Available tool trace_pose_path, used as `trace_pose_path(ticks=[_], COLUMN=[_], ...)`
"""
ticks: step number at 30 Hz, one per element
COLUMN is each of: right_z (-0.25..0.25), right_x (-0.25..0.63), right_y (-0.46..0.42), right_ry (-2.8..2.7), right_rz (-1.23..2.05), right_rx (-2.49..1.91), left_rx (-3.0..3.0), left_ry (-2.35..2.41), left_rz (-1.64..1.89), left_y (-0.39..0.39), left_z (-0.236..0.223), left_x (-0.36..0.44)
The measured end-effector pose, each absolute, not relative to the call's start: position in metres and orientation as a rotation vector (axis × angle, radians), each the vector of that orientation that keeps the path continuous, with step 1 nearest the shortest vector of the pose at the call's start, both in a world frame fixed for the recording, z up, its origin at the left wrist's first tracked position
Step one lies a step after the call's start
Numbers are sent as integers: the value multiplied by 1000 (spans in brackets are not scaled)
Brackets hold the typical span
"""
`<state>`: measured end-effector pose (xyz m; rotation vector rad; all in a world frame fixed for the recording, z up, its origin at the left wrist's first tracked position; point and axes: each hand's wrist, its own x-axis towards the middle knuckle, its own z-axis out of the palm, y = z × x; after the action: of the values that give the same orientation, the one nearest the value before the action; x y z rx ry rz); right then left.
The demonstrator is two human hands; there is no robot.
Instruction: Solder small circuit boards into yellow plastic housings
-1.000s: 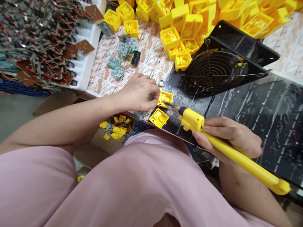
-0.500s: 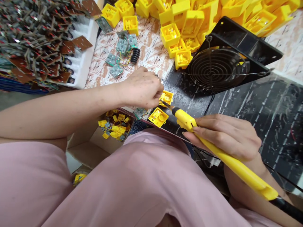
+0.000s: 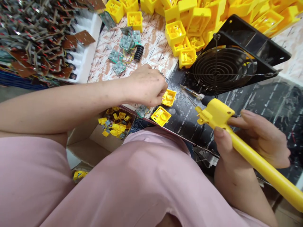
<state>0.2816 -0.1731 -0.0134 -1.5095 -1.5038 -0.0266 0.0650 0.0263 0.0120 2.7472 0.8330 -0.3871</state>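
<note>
My right hand [image 3: 251,138] is wrapped round a yellow soldering iron [image 3: 246,143], whose metal tip points up and left over the black bench mat [image 3: 187,116]. Curled fingers of my left hand [image 3: 151,85] rest at the left edge of a small yellow plastic casing [image 3: 169,97] with a round speaker grille. What those fingertips pinch is hidden under the hand. A second open yellow casing [image 3: 161,116] lies nearer to me, by the bench edge. A green circuit board [image 3: 142,111] with wires sits below my left wrist.
A black fan [image 3: 222,67] with a wire guard stands behind the iron. Yellow casings [image 3: 196,22] are heaped at the back. Several circuit boards [image 3: 126,42] and a black coil [image 3: 139,53] lie left of them. Boards fill a white foam tray [image 3: 87,56]; a cardboard box [image 3: 94,148] sits below.
The soldering iron has been lifted off the farther casing and swung right, turning in my right hand so its tip is clear. My left hand stays by that casing.
</note>
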Motion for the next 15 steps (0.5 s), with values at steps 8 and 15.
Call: trace_pose_path(ticks=[8,15], right_z=[-17,-30], right_x=[277,290], right_y=[-179,-189], right_ry=[-1406,-1410], right_rz=[-86,-188], right_rx=[-1518,-1474], left_rx=[2822,2916], left_ry=[800,814], left_rz=[-300,-213], left_y=[28,20], left_z=[4,13], left_x=[61,56])
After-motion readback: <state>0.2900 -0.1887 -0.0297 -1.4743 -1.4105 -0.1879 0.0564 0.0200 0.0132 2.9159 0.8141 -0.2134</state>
